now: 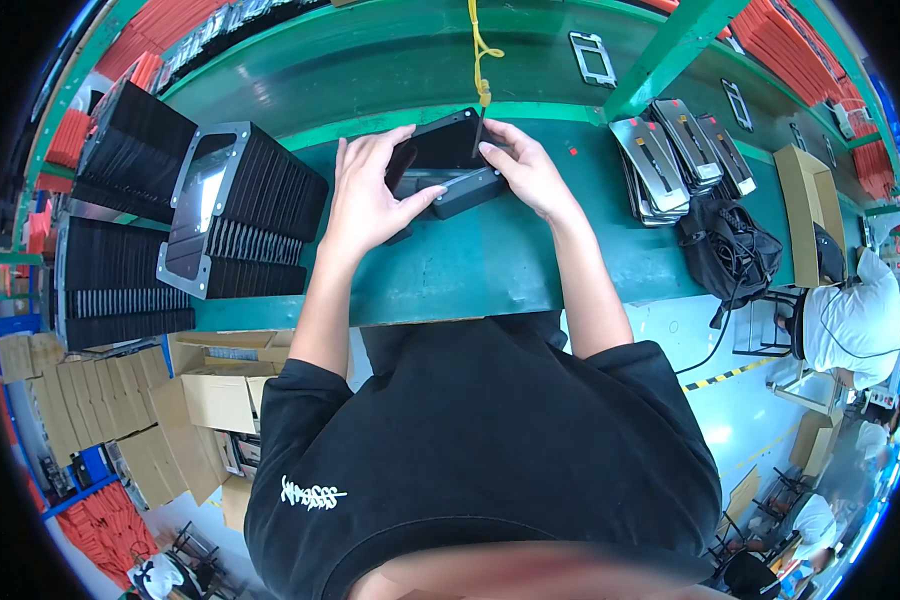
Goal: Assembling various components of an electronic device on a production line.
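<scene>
On the green bench in front of me sits a black box-like device with a glossy dark panel (444, 146), tilted slightly. My left hand (368, 192) grips its left side, thumb pressed on the near edge and fingers along the far side. The right side is gripped by my right hand (530, 172), whose thumb and forefinger sit at its edge. Between that fingertip pair and the panel hangs the dark, thin lower end of a yellow cord (482, 70); whether my fingers touch it I cannot tell.
Tall stacks of black framed panels (260, 190) stand at left. To the right lie piles of metal-backed plates (658, 165), a black bag with cables (730, 245) and an open cardboard box (808, 200). A green post (670, 55) rises behind. Another person (850, 320) sits far right.
</scene>
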`<state>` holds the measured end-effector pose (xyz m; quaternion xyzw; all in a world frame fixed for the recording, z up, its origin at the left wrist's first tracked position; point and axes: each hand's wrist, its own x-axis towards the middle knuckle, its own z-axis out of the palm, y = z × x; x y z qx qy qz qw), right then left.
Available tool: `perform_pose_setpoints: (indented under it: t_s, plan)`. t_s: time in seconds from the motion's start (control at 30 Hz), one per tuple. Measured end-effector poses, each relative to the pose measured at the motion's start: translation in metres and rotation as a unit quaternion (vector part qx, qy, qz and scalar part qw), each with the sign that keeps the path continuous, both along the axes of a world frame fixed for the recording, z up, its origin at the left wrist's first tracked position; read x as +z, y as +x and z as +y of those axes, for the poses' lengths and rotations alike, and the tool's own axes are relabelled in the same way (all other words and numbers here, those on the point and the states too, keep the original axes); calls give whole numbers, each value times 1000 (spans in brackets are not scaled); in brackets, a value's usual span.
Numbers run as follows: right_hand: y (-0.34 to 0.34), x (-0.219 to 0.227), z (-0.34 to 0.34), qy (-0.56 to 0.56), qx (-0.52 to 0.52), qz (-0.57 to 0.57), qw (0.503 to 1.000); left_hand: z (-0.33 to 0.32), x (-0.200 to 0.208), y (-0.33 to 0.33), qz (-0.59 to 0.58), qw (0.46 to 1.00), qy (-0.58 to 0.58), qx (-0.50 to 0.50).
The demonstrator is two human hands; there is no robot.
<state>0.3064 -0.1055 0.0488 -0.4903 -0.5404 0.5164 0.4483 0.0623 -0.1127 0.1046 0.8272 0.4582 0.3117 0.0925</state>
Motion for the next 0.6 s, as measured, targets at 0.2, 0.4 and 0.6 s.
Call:
perform_pose_setpoints:
  t_s: [0.2, 0.4, 0.6]
  plan:
    - [-10, -3, -5, 11, -11, 27, 1000, -5, -4, -6, -31, 999, -2, -7]
    - [-10, -10, -3, 55, -23, -56, 997, -6, -7, -6, -32, 999, -14, -6]
    - [-3, 11, -2, 71, -33, -127, 989, -15, 2, -22, 46, 994, 44, 85]
